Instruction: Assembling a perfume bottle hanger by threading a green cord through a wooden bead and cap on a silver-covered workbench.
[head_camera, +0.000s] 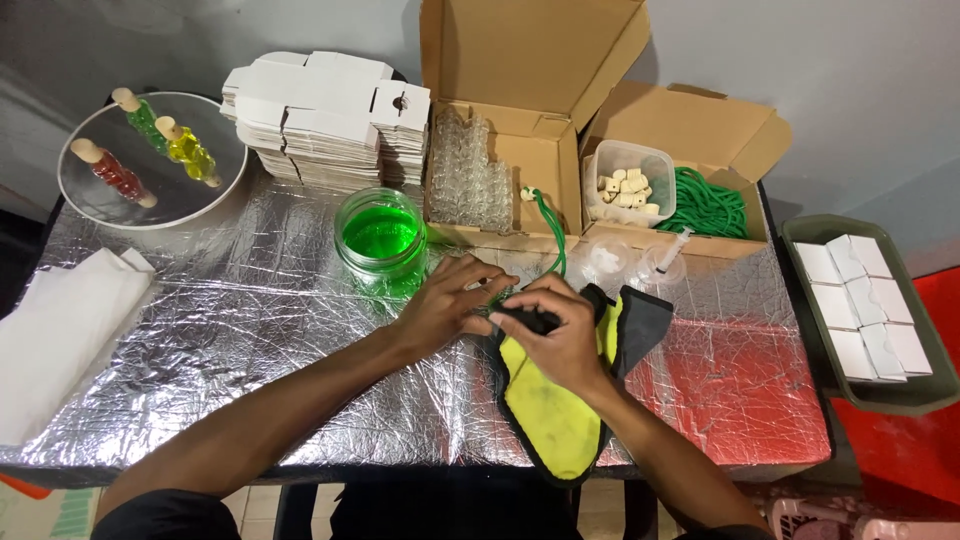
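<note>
Hands meet over the foil-covered surface (250, 330) in the head view: left hand (445, 305) and right hand (560, 335) both have fingers pinched together on a small bottle (500, 312), mostly hidden, above a yellow-and-black cloth (550, 410). It looks light, probably fragile and slippery, best gripped around its body. A jar of green liquid (382, 235) stands just beside.

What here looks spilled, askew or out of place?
Nothing spilled. Only the green cord trails out of the cardboard box toward both hands, left hand and right hand, and the yellow cloth overhangs the table's edge.
</note>
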